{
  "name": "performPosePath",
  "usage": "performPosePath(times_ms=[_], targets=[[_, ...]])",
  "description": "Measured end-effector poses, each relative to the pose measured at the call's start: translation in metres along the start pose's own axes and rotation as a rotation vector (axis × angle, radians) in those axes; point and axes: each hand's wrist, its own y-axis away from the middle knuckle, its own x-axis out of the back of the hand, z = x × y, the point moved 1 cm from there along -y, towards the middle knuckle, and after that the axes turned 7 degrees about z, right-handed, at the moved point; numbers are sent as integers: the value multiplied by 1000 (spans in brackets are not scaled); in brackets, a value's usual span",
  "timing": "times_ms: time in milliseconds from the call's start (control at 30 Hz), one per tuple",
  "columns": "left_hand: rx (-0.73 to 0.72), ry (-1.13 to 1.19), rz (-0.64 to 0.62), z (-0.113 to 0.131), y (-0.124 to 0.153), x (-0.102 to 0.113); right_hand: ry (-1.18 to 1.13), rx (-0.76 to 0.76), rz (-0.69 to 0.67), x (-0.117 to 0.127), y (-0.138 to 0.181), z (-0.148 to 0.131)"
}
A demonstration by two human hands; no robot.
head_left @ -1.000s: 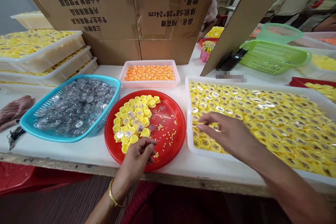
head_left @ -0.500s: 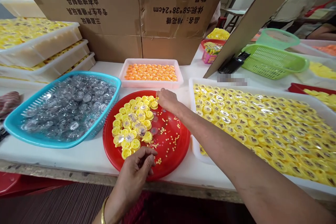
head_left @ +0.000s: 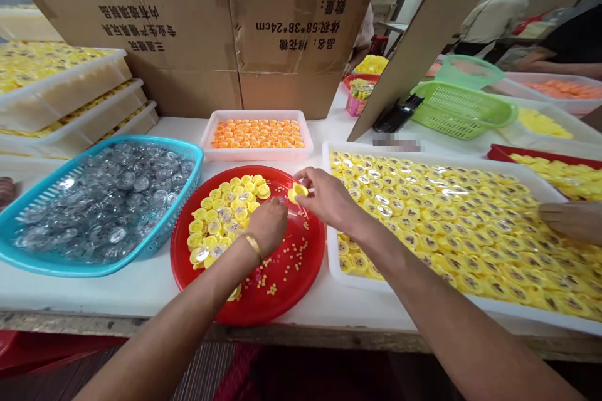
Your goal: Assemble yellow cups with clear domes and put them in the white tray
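My right hand (head_left: pixel 325 198) pinches a small yellow toy cup (head_left: pixel 298 190) over the far right rim of a round red tray (head_left: pixel 301 291). My left hand (head_left: pixel 269 225) is closed above the middle of this tray, its fingertips together close to the cup; what they hold, if anything, is too small to make out. Several more yellow cups (head_left: pixel 214 213) crowd the tray's left half, some covered by clear discs. Tiny yellow and pink bits (head_left: pixel 289 257) lie scattered across its right half.
Left stands a blue basket (head_left: pixel 200 166) of clear plastic lids (head_left: pixel 117 200). Behind is a white tray of orange cups (head_left: pixel 256 133), against a cardboard box (head_left: pixel 291 88). On the right, a co-worker's hand (head_left: pixel 571 219) touches a large tray of yellow cups (head_left: pixel 423 213). Filled trays (head_left: pixel 61 84) stack at left.
My right hand has lifted a yellow cup and drawn it nearer. My left hand has moved forward from the tray's near edge to beside it. A co-worker's hand has appeared at right.
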Motion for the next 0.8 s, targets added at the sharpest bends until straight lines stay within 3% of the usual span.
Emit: performPosePath(times_ms=[100, 200, 633, 733, 800], targets=[[6, -43, -8, 7, -38, -15, -258, -56, 54, 13, 40, -1], [-2, -70, -14, 11, -53, -24, -379, -52, 77, 18, 68, -4], [-137, -78, -25, 9, -17, -17, -479, 14, 306, -3, 107, -13], [-138, -67, 12, 11, -15, -20, -452, 7, 289, -10, 111, -16], [-150, -57, 11, 13, -17, -20, -468, -73, 264, -13, 115, -16]])
